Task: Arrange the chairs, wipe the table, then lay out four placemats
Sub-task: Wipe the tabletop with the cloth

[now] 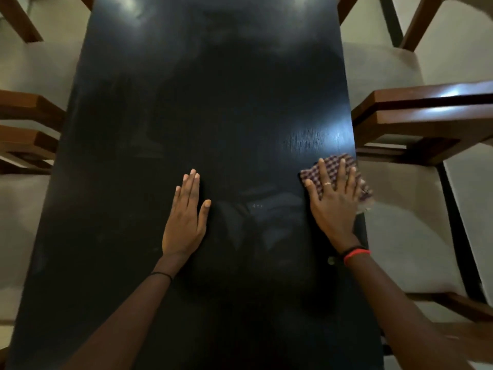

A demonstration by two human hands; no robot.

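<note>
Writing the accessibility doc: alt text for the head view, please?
A person's right hand presses a checked cloth flat near the right edge of a dark table, while the left hand rests flat on the top. Wooden chairs with pale seats stand along both sides.

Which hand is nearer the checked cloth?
Right. The right hand lies flat on the checked cloth at the edge of the black table; the left hand rests apart, to its left.

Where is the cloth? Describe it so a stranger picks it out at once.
Start at the long black table, then go to its right edge. There the right hand presses flat on the cloth. It is the only checked thing on the dark top; the left hand lies on bare table.
</note>
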